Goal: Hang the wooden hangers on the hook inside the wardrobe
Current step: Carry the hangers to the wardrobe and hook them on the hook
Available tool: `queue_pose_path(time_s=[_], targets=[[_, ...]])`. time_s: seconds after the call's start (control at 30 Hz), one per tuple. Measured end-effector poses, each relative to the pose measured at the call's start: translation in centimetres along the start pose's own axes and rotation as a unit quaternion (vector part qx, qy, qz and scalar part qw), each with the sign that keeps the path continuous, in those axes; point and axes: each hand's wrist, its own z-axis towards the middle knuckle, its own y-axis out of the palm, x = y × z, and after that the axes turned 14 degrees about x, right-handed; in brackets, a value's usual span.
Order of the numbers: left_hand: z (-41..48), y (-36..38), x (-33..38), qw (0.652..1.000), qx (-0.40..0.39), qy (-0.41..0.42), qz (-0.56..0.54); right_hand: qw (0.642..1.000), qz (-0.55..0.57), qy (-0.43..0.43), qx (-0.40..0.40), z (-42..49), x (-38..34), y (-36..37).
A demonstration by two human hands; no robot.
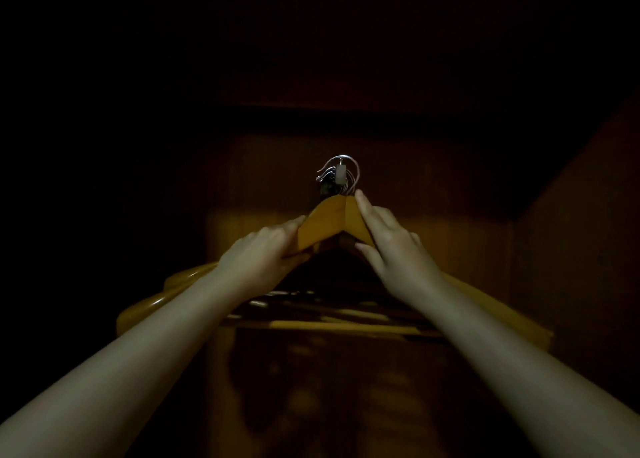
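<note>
Hangers (329, 224) | both my hands, left (258, 255) and right (394, 250), grasp them | wires at hook (339, 175) | next: check seating, release.

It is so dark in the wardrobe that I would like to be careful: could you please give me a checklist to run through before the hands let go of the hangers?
1. Left hand grips the wooden hangers: ok.
2. Right hand grips them on the other side of the peak: ok.
3. Wire loops reach the hook on the back wall: ok.
4. Every loop fully seated on the hook: cannot tell, too dark and crowded.
5. Hangers level: cannot tell.
</note>
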Motion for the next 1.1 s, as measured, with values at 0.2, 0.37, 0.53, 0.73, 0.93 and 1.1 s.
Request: queue_pose_path(time_s=[0.2,0.37,0.53,0.73,0.93,1.1], targets=[[-1.4,1.1,-0.9,0.999,0.017,-0.021,0.019,0.999,-0.024,-0.022,0.028,-0.8,-0.4,1.3],[-1.9,3.1,0.0,0.997,0.059,-0.034,0.025,0.997,-0.064,-0.027,0.044,-1.4,0.5,1.3],[-2.3,5.2,-1.0,0.991,0.095,-0.05,0.074,0.977,-0.188,-0.027,0.097,-1.9,0.7,2.3],[-1.9,5.5,-2.0,0.986,0.142,-0.048,0.077,0.967,-0.234,-0.002,0.1,-2.1,0.0,3.5],[-1.4,4.8,-1.9,0.989,0.114,-0.058,0.078,0.973,-0.213,0.013,0.084,-2.2,-0.5,3.3],[-1.0,3.3,-1.1,0.991,0.061,-0.06,0.103,0.969,-0.234,-0.002,0.082,-2.2,-0.9,2.7]])
